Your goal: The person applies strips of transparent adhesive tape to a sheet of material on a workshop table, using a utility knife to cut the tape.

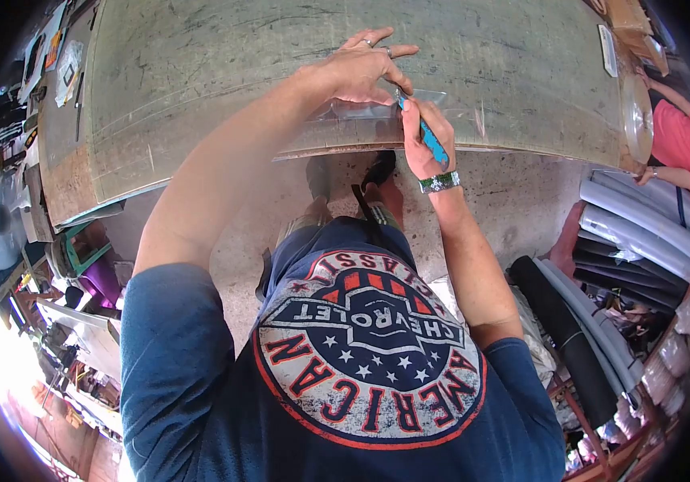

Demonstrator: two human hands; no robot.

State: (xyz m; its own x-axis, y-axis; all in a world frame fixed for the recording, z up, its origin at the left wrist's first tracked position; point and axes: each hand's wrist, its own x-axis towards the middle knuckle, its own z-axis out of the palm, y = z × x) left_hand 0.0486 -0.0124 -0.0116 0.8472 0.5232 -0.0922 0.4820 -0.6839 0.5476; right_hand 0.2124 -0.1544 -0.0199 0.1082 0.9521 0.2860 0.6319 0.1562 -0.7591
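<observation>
My right hand (427, 136) is wrapped round a blue cutter knife (433, 145), its tip pointing up and to the left near the table's front edge. Just left of it, my left hand (365, 68) rests over a clear plastic piece (353, 110), thumb and index finger near the knife's tip, the other fingers spread out on the green table (240, 48). The plastic lies along the front edge, partly hidden under my hands. A beaded band circles my right wrist.
Another person's pink sleeve (674, 132) and arms show at the right, beside the table's end. Fabric or sheet rolls (642, 225) are stacked at the right. Tools and a plastic bag (69, 72) lie at the far left, and a white object (607, 50) sits at the table's right.
</observation>
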